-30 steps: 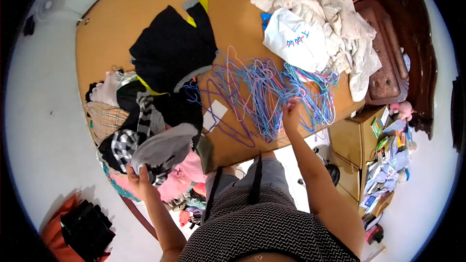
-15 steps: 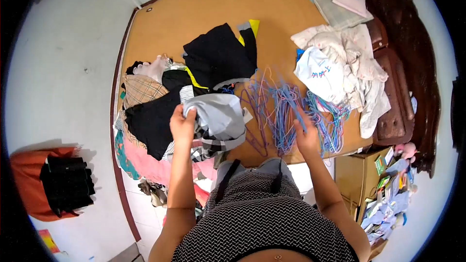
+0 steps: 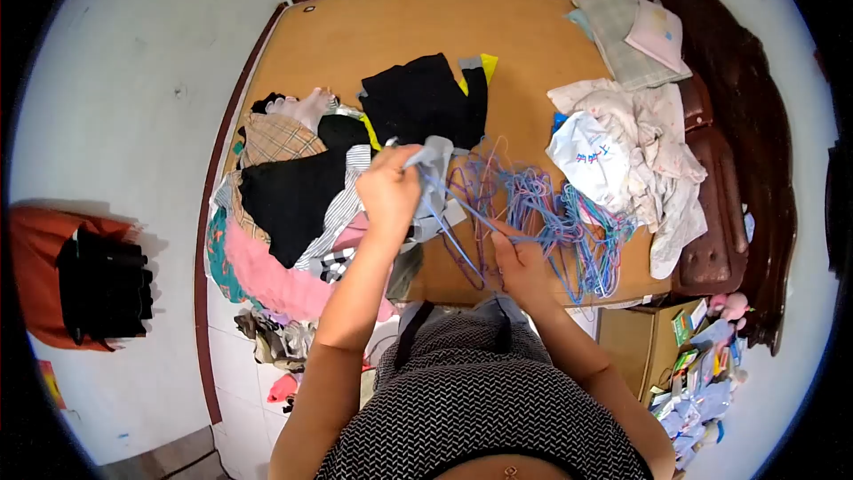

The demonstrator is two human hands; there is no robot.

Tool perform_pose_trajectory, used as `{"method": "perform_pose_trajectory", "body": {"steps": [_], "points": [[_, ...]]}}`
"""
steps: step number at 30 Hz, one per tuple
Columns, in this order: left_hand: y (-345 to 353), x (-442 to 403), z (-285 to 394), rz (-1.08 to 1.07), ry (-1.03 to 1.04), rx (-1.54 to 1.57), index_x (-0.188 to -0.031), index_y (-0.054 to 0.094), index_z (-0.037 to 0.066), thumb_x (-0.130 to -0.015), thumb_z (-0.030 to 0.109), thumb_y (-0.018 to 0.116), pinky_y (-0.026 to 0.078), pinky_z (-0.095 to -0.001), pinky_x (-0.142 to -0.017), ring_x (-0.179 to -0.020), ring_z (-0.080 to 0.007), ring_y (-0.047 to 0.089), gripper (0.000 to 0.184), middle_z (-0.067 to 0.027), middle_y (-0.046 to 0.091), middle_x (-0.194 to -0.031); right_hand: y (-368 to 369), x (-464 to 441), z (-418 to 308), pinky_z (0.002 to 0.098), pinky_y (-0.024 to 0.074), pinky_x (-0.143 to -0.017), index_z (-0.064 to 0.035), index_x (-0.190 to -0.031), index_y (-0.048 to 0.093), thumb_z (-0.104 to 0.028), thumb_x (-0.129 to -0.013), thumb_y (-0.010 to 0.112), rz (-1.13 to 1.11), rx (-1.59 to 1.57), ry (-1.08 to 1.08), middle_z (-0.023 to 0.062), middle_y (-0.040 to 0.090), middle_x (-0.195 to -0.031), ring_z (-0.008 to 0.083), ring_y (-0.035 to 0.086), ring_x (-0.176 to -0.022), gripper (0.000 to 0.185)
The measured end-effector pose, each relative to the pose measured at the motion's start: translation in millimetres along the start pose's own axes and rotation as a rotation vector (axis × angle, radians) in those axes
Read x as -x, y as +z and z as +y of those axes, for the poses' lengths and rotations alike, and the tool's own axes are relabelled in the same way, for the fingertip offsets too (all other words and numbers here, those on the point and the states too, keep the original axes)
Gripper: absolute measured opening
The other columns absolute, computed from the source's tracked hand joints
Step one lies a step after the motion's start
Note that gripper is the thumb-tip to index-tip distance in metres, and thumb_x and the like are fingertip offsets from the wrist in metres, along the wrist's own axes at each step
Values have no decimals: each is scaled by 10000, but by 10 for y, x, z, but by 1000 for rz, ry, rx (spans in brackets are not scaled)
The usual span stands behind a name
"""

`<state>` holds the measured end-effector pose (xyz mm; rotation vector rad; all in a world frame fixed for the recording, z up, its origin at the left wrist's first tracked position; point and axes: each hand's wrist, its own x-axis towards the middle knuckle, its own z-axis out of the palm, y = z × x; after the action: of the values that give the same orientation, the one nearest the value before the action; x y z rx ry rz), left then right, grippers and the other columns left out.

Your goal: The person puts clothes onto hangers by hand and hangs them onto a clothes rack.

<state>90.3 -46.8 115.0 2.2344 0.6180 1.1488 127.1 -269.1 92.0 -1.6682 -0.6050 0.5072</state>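
Note:
My left hand (image 3: 388, 188) is closed on a light grey garment (image 3: 435, 158), bunched up in front of it. A blue clothes hanger (image 3: 458, 245) stretches from the grey garment to my right hand (image 3: 522, 260), whose fingers are closed on its other end. The hanger's upper part is hidden at the garment and my left hand. Just past my right hand lies a tangled heap of blue, purple and pink hangers (image 3: 533, 200). Beyond my left hand is a black garment with yellow and grey trim (image 3: 413, 102).
Black trousers (image 3: 284, 204), a plaid piece (image 3: 280, 144) and a pink cloth (image 3: 267, 271) are piled at the left. White cloth with lettering (image 3: 577, 149) and a crumpled pale blanket (image 3: 671, 173) lie at the right. A cardboard box (image 3: 626, 347) stands below the bed edge.
My right hand has drawn a blue hanger leftward from the heap to the grey garment. My left hand has moved up and right, gathering the garment. The view has shifted slightly.

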Motion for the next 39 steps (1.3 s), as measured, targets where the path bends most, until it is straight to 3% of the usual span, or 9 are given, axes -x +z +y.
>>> {"method": "perform_pose_trajectory", "body": {"steps": [5,9,13,17,19,23,29,35,39], "points": [[-93,-9,167,110,9,38,-852,705,136,-649,-59,566,464,-320,-548,-573,-246,567,314,-79,590,-695,286,-272,50,268,335,-456,25,-1058,624,-168,-926,527,219,31,-98,45,561,-630,76,392,-508,254],[-237,-216,131,243,59,59,-873,706,126,-656,-74,558,466,-307,-563,-588,-234,575,331,-79,595,-707,337,-212,-353,272,367,-477,11,-1033,638,-159,-920,532,15,43,-24,74,593,-650,92,438,-522,230],[-529,-447,19,315,-102,-41,-916,696,110,-689,-60,541,482,-314,-593,-648,-223,620,323,-114,625,-763,265,-8,-316,221,334,-493,-8,-1078,634,-200,-946,493,-69,111,-289,-56,434,-566,41,406,-545,273],[-412,-235,185,139,168,14,-917,702,169,-657,-58,551,479,-332,-561,-596,-259,582,377,-83,591,-703,401,-258,-124,204,357,-523,-7,-1093,629,-204,-948,488,-38,156,-107,-45,487,-620,40,433,-584,282],[-451,-95,335,-17,20,5,-918,708,122,-649,-76,533,481,-276,-600,-636,-237,608,377,-110,625,-744,439,-414,-254,198,359,-530,6,-1086,626,-209,-948,490,51,34,-131,-45,489,-623,42,432,-584,290],[-528,-191,314,263,81,122,-937,694,85,-634,-107,552,455,-260,-601,-610,-178,558,386,-69,575,-690,285,-335,-717,223,267,-454,9,-1081,607,-206,-958,464,171,-200,-232,-78,406,-561,23,357,-504,286],[-408,-21,-197,98,-204,-322,-1032,527,115,-614,-45,582,468,-435,-619,-806,-351,590,452,-115,564,-948,194,-687,-707,191,184,-382,52,-1097,560,-240,-959,469,240,-367,-91,-90,301,-518,3,247,-422,335],[83,670,-863,-94,-554,-261,-962,510,99,-675,69,627,459,-433,-695,-838,-367,579,312,-137,549,-981,126,-795,-1105,198,152,-371,27,-1126,555,-237,-962,466,249,-521,-143,-87,240,-524,8,198,-414,324],[178,785,-424,-203,-597,-125,-959,516,41,-690,155,629,453,-401,-728,-834,-366,573,313,-188,578,-919,179,-979,-1180,200,174,-365,7,-1113,579,-254,-955,484,182,-677,-141,-86,282,-521,8,225,-413,319]]}}
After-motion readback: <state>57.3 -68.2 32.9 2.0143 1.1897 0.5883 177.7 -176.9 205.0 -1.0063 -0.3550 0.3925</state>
